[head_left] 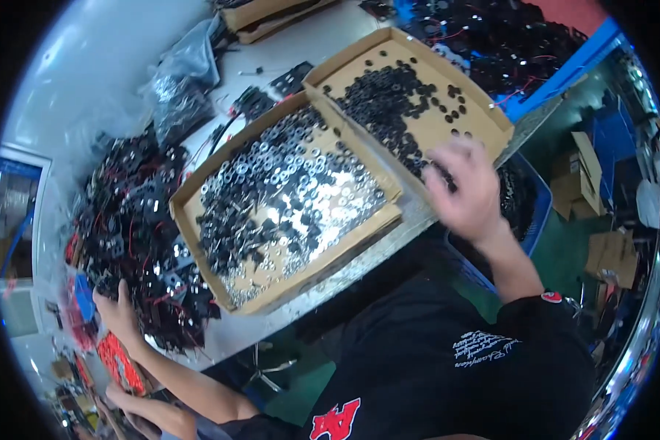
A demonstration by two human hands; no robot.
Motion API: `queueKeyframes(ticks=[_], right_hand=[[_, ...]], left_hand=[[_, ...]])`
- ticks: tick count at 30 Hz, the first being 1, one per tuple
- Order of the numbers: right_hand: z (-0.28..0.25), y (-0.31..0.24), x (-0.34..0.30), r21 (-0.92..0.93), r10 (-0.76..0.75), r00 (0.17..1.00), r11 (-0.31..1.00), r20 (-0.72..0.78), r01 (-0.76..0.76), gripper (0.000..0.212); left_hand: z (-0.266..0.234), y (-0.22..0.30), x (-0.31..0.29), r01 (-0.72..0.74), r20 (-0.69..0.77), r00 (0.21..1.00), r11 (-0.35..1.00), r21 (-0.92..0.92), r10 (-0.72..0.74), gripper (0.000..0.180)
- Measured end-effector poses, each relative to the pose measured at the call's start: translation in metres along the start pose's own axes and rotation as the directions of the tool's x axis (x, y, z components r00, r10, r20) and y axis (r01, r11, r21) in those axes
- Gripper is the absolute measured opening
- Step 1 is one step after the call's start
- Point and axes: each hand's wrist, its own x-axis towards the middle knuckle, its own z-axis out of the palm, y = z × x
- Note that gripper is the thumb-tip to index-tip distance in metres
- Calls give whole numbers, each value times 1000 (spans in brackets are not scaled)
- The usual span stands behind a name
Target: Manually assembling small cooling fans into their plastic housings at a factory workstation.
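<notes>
At the left edge of the table my left hand (119,314) is closed at the near side of a heap of black plastic parts with red wires (150,227). Its fingertips are partly hidden among dark pieces, and what it grips is unclear. My right hand (466,189) hovers over the near right side of a cardboard tray (495,121), fingers bent and blurred. Small black round pieces (389,99) lie scattered in that tray. Beside it, a second cardboard tray (198,253) holds silvery washers (286,165), small screws and black bits.
A plastic bag (187,88) of parts lies behind the trays. More black wired parts (506,44) are heaped at the far right, by a blue edge (565,70). Below the table's right side stands a blue crate (541,209). Another person's forearm (154,412) reaches in at lower left, near red-orange pieces (121,363).
</notes>
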Motion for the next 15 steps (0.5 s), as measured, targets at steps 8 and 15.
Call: queueKeyframes(ticks=[8, 15], right_hand=[[-29, 170, 95, -622, 278, 959, 761, 58, -184, 35], [-20, 200, 116, -731, 546, 837, 556, -36, -395, 70]], left_hand=[[11, 44, -41, -145, -442, 894, 982, -119, 78, 43], [2, 134, -177, -99, -273, 951, 696, -711, -144, 15]])
